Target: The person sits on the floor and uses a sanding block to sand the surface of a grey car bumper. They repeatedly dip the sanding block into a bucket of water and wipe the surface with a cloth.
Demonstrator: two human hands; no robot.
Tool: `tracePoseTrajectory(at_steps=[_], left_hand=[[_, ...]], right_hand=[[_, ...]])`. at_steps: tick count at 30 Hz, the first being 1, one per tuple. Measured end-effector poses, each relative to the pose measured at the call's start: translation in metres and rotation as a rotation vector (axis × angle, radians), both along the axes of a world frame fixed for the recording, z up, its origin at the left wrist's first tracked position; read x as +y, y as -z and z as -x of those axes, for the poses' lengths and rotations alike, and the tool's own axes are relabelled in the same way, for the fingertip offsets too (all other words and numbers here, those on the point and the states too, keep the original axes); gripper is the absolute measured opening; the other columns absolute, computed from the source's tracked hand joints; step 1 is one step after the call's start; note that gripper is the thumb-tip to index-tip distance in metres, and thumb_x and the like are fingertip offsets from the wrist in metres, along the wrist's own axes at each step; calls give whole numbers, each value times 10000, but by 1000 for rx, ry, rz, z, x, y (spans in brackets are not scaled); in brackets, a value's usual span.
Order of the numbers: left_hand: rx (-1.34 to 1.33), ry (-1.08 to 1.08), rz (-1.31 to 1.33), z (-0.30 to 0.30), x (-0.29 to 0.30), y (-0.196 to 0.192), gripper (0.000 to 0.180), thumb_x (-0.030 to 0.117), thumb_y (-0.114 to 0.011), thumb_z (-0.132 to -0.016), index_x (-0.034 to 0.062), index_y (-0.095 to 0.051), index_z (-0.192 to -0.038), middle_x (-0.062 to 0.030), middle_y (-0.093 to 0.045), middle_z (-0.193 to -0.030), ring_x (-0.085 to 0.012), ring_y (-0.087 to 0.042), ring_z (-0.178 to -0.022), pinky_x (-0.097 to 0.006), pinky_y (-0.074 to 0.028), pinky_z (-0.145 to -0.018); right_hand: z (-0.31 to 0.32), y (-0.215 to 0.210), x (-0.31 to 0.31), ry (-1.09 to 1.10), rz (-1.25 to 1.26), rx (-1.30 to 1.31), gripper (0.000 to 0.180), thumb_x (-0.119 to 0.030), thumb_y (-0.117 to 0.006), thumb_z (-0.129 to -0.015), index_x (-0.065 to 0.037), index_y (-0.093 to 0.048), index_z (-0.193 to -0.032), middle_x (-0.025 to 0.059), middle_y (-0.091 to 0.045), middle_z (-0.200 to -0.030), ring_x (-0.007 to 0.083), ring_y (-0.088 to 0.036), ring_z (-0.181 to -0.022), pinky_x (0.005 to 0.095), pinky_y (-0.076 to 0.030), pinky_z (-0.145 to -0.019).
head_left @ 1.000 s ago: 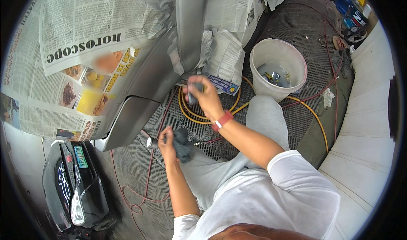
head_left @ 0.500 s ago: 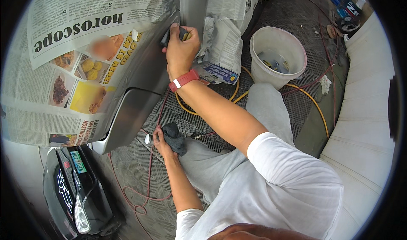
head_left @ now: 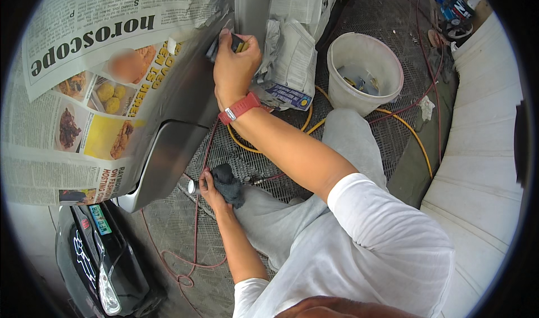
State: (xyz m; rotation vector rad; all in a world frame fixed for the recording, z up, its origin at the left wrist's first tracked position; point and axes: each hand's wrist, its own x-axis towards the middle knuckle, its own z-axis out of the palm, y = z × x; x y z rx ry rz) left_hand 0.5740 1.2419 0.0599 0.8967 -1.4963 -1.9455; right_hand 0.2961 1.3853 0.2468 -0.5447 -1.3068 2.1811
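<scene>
My right hand, with a red band on its wrist, is closed round a small dark pad with yellow on it. It presses the pad to the grey painted car panel, near the panel's upper edge. Exactly what kind of pad it is, the fingers hide. Lower down, my left hand grips a dark grey cloth beside my knee. Sheets of newspaper cover the bodywork left of the panel, and more newspaper hangs beyond my right hand.
A whitish bucket holding some water and small pieces stands by my knee. Red hose and yellow hose run over the textured floor mat. A black motorcycle is at lower left. Bottles stand at far right.
The view has shifted slightly, so the panel and newspaper appear farther left. My right hand stays at the panel with the pad, its wrist slightly turned. My left hand keeps the cloth.
</scene>
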Motion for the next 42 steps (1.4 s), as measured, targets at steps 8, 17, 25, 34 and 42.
tracePoseTrajectory(at_steps=[8,17,25,34,42], left_hand=[[-22,13,76,-2,5,-3,402,397,-728,-1041,53,-674,-1242,-85,-681,-1184,-206,-683,-1054,-354,-595,-904],[-31,28,73,1,8,-4,405,399,-716,-1049,45,-675,-1241,-82,-682,-1181,-200,-681,-1043,-335,-589,-897],[-38,-9,81,7,10,-4,342,368,-732,-1044,57,-676,-1176,-75,-684,-1146,-197,-686,-1005,-335,-600,-872],[-40,-6,101,2,9,-5,353,365,-746,-1034,59,-675,-1193,-86,-684,-1144,-197,-683,-1014,-338,-601,-877],[-33,9,90,-6,5,-2,340,351,-737,-1041,58,-673,-1199,-85,-687,-1141,-199,-691,-995,-346,-607,-866]], right_hand=[[4,1,4,-13,5,38,283,-177,-776,-941,41,-597,-917,175,-629,-795,301,-582,-699,442,-475,-697],[2,-12,15,-35,-12,-9,307,-211,-771,-951,48,-606,-933,236,-654,-864,391,-627,-807,480,-485,-767],[18,-8,13,33,35,72,288,-196,-766,-948,44,-608,-925,208,-647,-833,342,-614,-768,470,-484,-752],[21,-14,14,12,154,41,266,-174,-770,-942,38,-612,-908,170,-640,-781,304,-606,-728,439,-483,-716],[24,-2,9,0,116,82,277,-176,-776,-935,47,-614,-910,165,-651,-799,277,-608,-710,426,-487,-694]])
